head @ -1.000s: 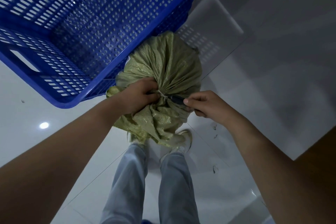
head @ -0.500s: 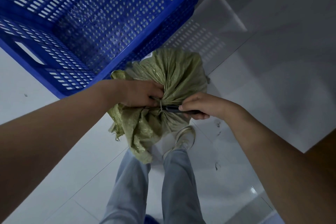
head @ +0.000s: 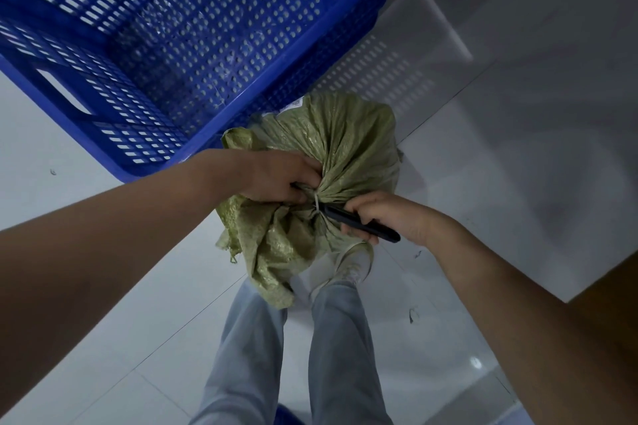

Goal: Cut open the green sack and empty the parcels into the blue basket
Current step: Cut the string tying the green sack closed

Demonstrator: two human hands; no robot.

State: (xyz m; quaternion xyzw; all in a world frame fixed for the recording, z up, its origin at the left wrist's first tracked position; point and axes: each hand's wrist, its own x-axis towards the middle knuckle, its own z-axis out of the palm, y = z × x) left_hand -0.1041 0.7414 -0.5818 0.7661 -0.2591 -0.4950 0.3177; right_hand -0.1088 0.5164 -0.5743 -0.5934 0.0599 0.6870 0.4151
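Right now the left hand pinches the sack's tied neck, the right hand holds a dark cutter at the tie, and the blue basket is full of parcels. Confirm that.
Not quite: the head view shows the blue basket empty, with no parcels in it. The rest holds: left hand pinching the green sack at its neck, right hand holding the dark cutter at the tie.

We see the green sack (head: 348, 145) as coarse woven plastic cloth, ribbed in a fine weave, crinkled into folds and catching a faint sheen along the creases. The tie (head: 317, 209) round its gathered neck looks like a thin pale plastic strip. We make out the cutter (head: 362, 223) as dark, smooth and matt, probably plastic. The blue basket (head: 241, 107) is hard moulded plastic, perforated with slots, slightly glossy on its rim. The floor (head: 518, 166) is pale polished tile, glossy enough to mirror the basket's slots. The trousers (head: 248, 355) read as soft, matt light denim.
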